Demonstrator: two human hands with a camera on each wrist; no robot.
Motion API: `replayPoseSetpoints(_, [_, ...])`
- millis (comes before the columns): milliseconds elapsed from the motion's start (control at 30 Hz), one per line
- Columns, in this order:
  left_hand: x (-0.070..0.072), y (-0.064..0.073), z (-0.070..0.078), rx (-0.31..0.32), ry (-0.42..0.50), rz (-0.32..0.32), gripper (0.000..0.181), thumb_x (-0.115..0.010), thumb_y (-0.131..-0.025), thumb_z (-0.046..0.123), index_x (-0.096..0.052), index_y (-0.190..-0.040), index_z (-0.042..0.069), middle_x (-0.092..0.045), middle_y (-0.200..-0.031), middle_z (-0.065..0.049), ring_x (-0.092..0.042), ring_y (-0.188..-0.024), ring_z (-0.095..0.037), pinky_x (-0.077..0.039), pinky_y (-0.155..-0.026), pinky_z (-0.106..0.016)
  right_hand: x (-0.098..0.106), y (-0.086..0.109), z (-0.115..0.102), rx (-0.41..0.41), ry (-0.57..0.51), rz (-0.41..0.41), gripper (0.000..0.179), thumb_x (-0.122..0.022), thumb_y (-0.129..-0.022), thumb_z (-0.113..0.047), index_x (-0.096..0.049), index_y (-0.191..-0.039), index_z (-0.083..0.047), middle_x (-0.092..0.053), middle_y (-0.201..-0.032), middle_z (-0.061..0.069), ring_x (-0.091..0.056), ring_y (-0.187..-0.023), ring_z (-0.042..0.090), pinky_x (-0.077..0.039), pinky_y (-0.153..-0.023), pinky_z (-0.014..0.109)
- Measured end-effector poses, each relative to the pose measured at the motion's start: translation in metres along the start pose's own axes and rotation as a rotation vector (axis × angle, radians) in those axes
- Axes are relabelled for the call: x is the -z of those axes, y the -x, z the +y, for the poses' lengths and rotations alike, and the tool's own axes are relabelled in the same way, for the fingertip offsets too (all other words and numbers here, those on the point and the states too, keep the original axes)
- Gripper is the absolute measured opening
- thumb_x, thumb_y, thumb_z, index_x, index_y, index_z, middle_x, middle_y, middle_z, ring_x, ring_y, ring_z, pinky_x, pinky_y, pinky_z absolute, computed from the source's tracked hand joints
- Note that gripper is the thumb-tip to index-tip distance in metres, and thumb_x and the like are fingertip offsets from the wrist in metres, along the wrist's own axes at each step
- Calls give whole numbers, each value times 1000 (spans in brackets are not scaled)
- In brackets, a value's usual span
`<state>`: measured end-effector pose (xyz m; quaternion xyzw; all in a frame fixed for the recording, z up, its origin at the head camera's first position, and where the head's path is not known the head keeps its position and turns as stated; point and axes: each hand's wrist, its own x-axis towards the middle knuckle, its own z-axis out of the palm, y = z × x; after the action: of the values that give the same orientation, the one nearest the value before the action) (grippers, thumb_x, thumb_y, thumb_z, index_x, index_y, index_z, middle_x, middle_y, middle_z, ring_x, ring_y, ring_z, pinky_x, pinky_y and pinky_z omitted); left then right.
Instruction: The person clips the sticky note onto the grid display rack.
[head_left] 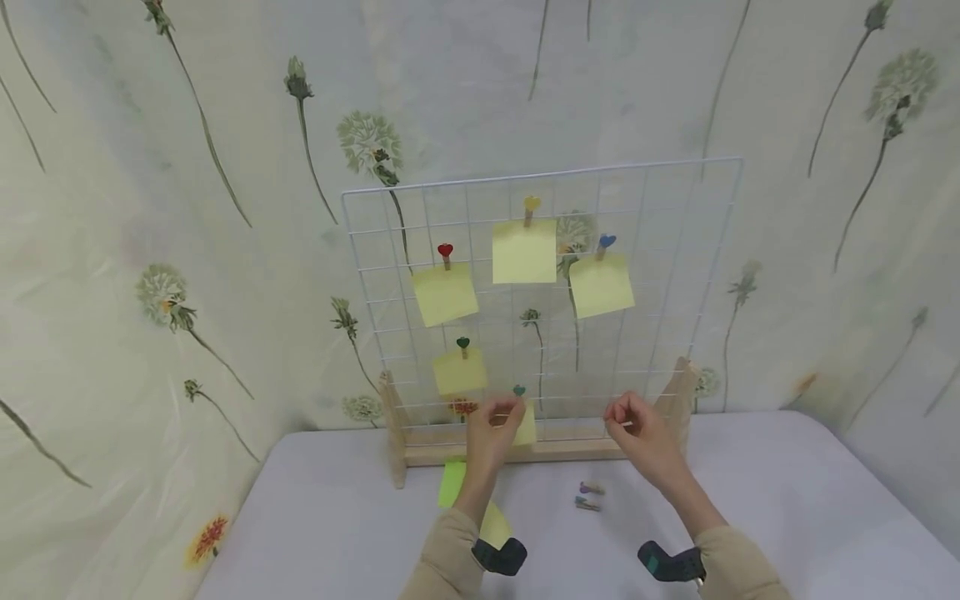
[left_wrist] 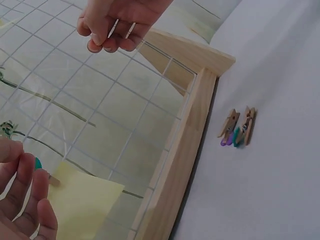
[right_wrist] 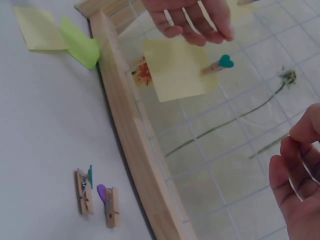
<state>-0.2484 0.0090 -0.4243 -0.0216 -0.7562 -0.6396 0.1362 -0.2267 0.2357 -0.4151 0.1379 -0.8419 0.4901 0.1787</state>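
Observation:
A yellow sticky note (right_wrist: 180, 70) hangs low on the white wire grid (head_left: 645, 333), held by a wooden clothespin with a teal heart (right_wrist: 226, 61). Just beside that clothespin is my left hand (head_left: 491, 429), its fingers loosely bent and nothing between them; the right wrist view shows a gap between them. My right hand (head_left: 647, 442) hovers before the grid's lower right part, fingers loosely curled, thumb close to the index finger, with nothing seen in it. Two loose clothespins, one with a purple heart (right_wrist: 111, 206) and one with a teal heart (right_wrist: 84, 191), lie on the white table (head_left: 337, 525).
Higher on the grid hang notes under red (head_left: 446, 251), yellow (head_left: 532, 203), blue (head_left: 607, 242) and dark green (head_left: 463, 342) heart clothespins. A wooden stand (head_left: 577, 450) carries the grid. Green (right_wrist: 80, 44) and yellow (right_wrist: 39, 27) notes lie before it, partly behind my left arm.

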Motion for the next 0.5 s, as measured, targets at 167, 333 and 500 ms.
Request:
replayPoseSetpoints(167, [4, 7, -10, 70, -13, 12, 12, -69, -85, 26, -69, -91, 17, -67, -96, 1, -60, -84, -10, -49, -76, -27, -4, 6, 8, -9, 3, 9, 14, -58, -87, 2, -46, -82, -5, -59, -90, 5, -57, -83, 11, -49, -67, 19])
replayPoseSetpoints(333, [9, 12, -20, 64, -10, 18, 12, -69, -85, 25, -69, -93, 16, -68, -96, 0, -60, -87, -12, -49, -79, -29, -9, 15, 12, 2, 26, 14, 11, -58, -86, 4, -53, -88, -5, -59, -89, 6, -55, -80, 3, -49, -64, 19])
replayPoseSetpoints(500, [16, 15, -31, 99, -31, 17, 11, -67, -86, 27, -69, -94, 19, -69, -96, 2, -60, -88, -12, -48, -80, -28, -13, 24, 21, -49, 12, 14, 10, -60, -86, 3, -56, -91, -5, -60, -91, 7, -56, -81, 9, -50, -67, 19])
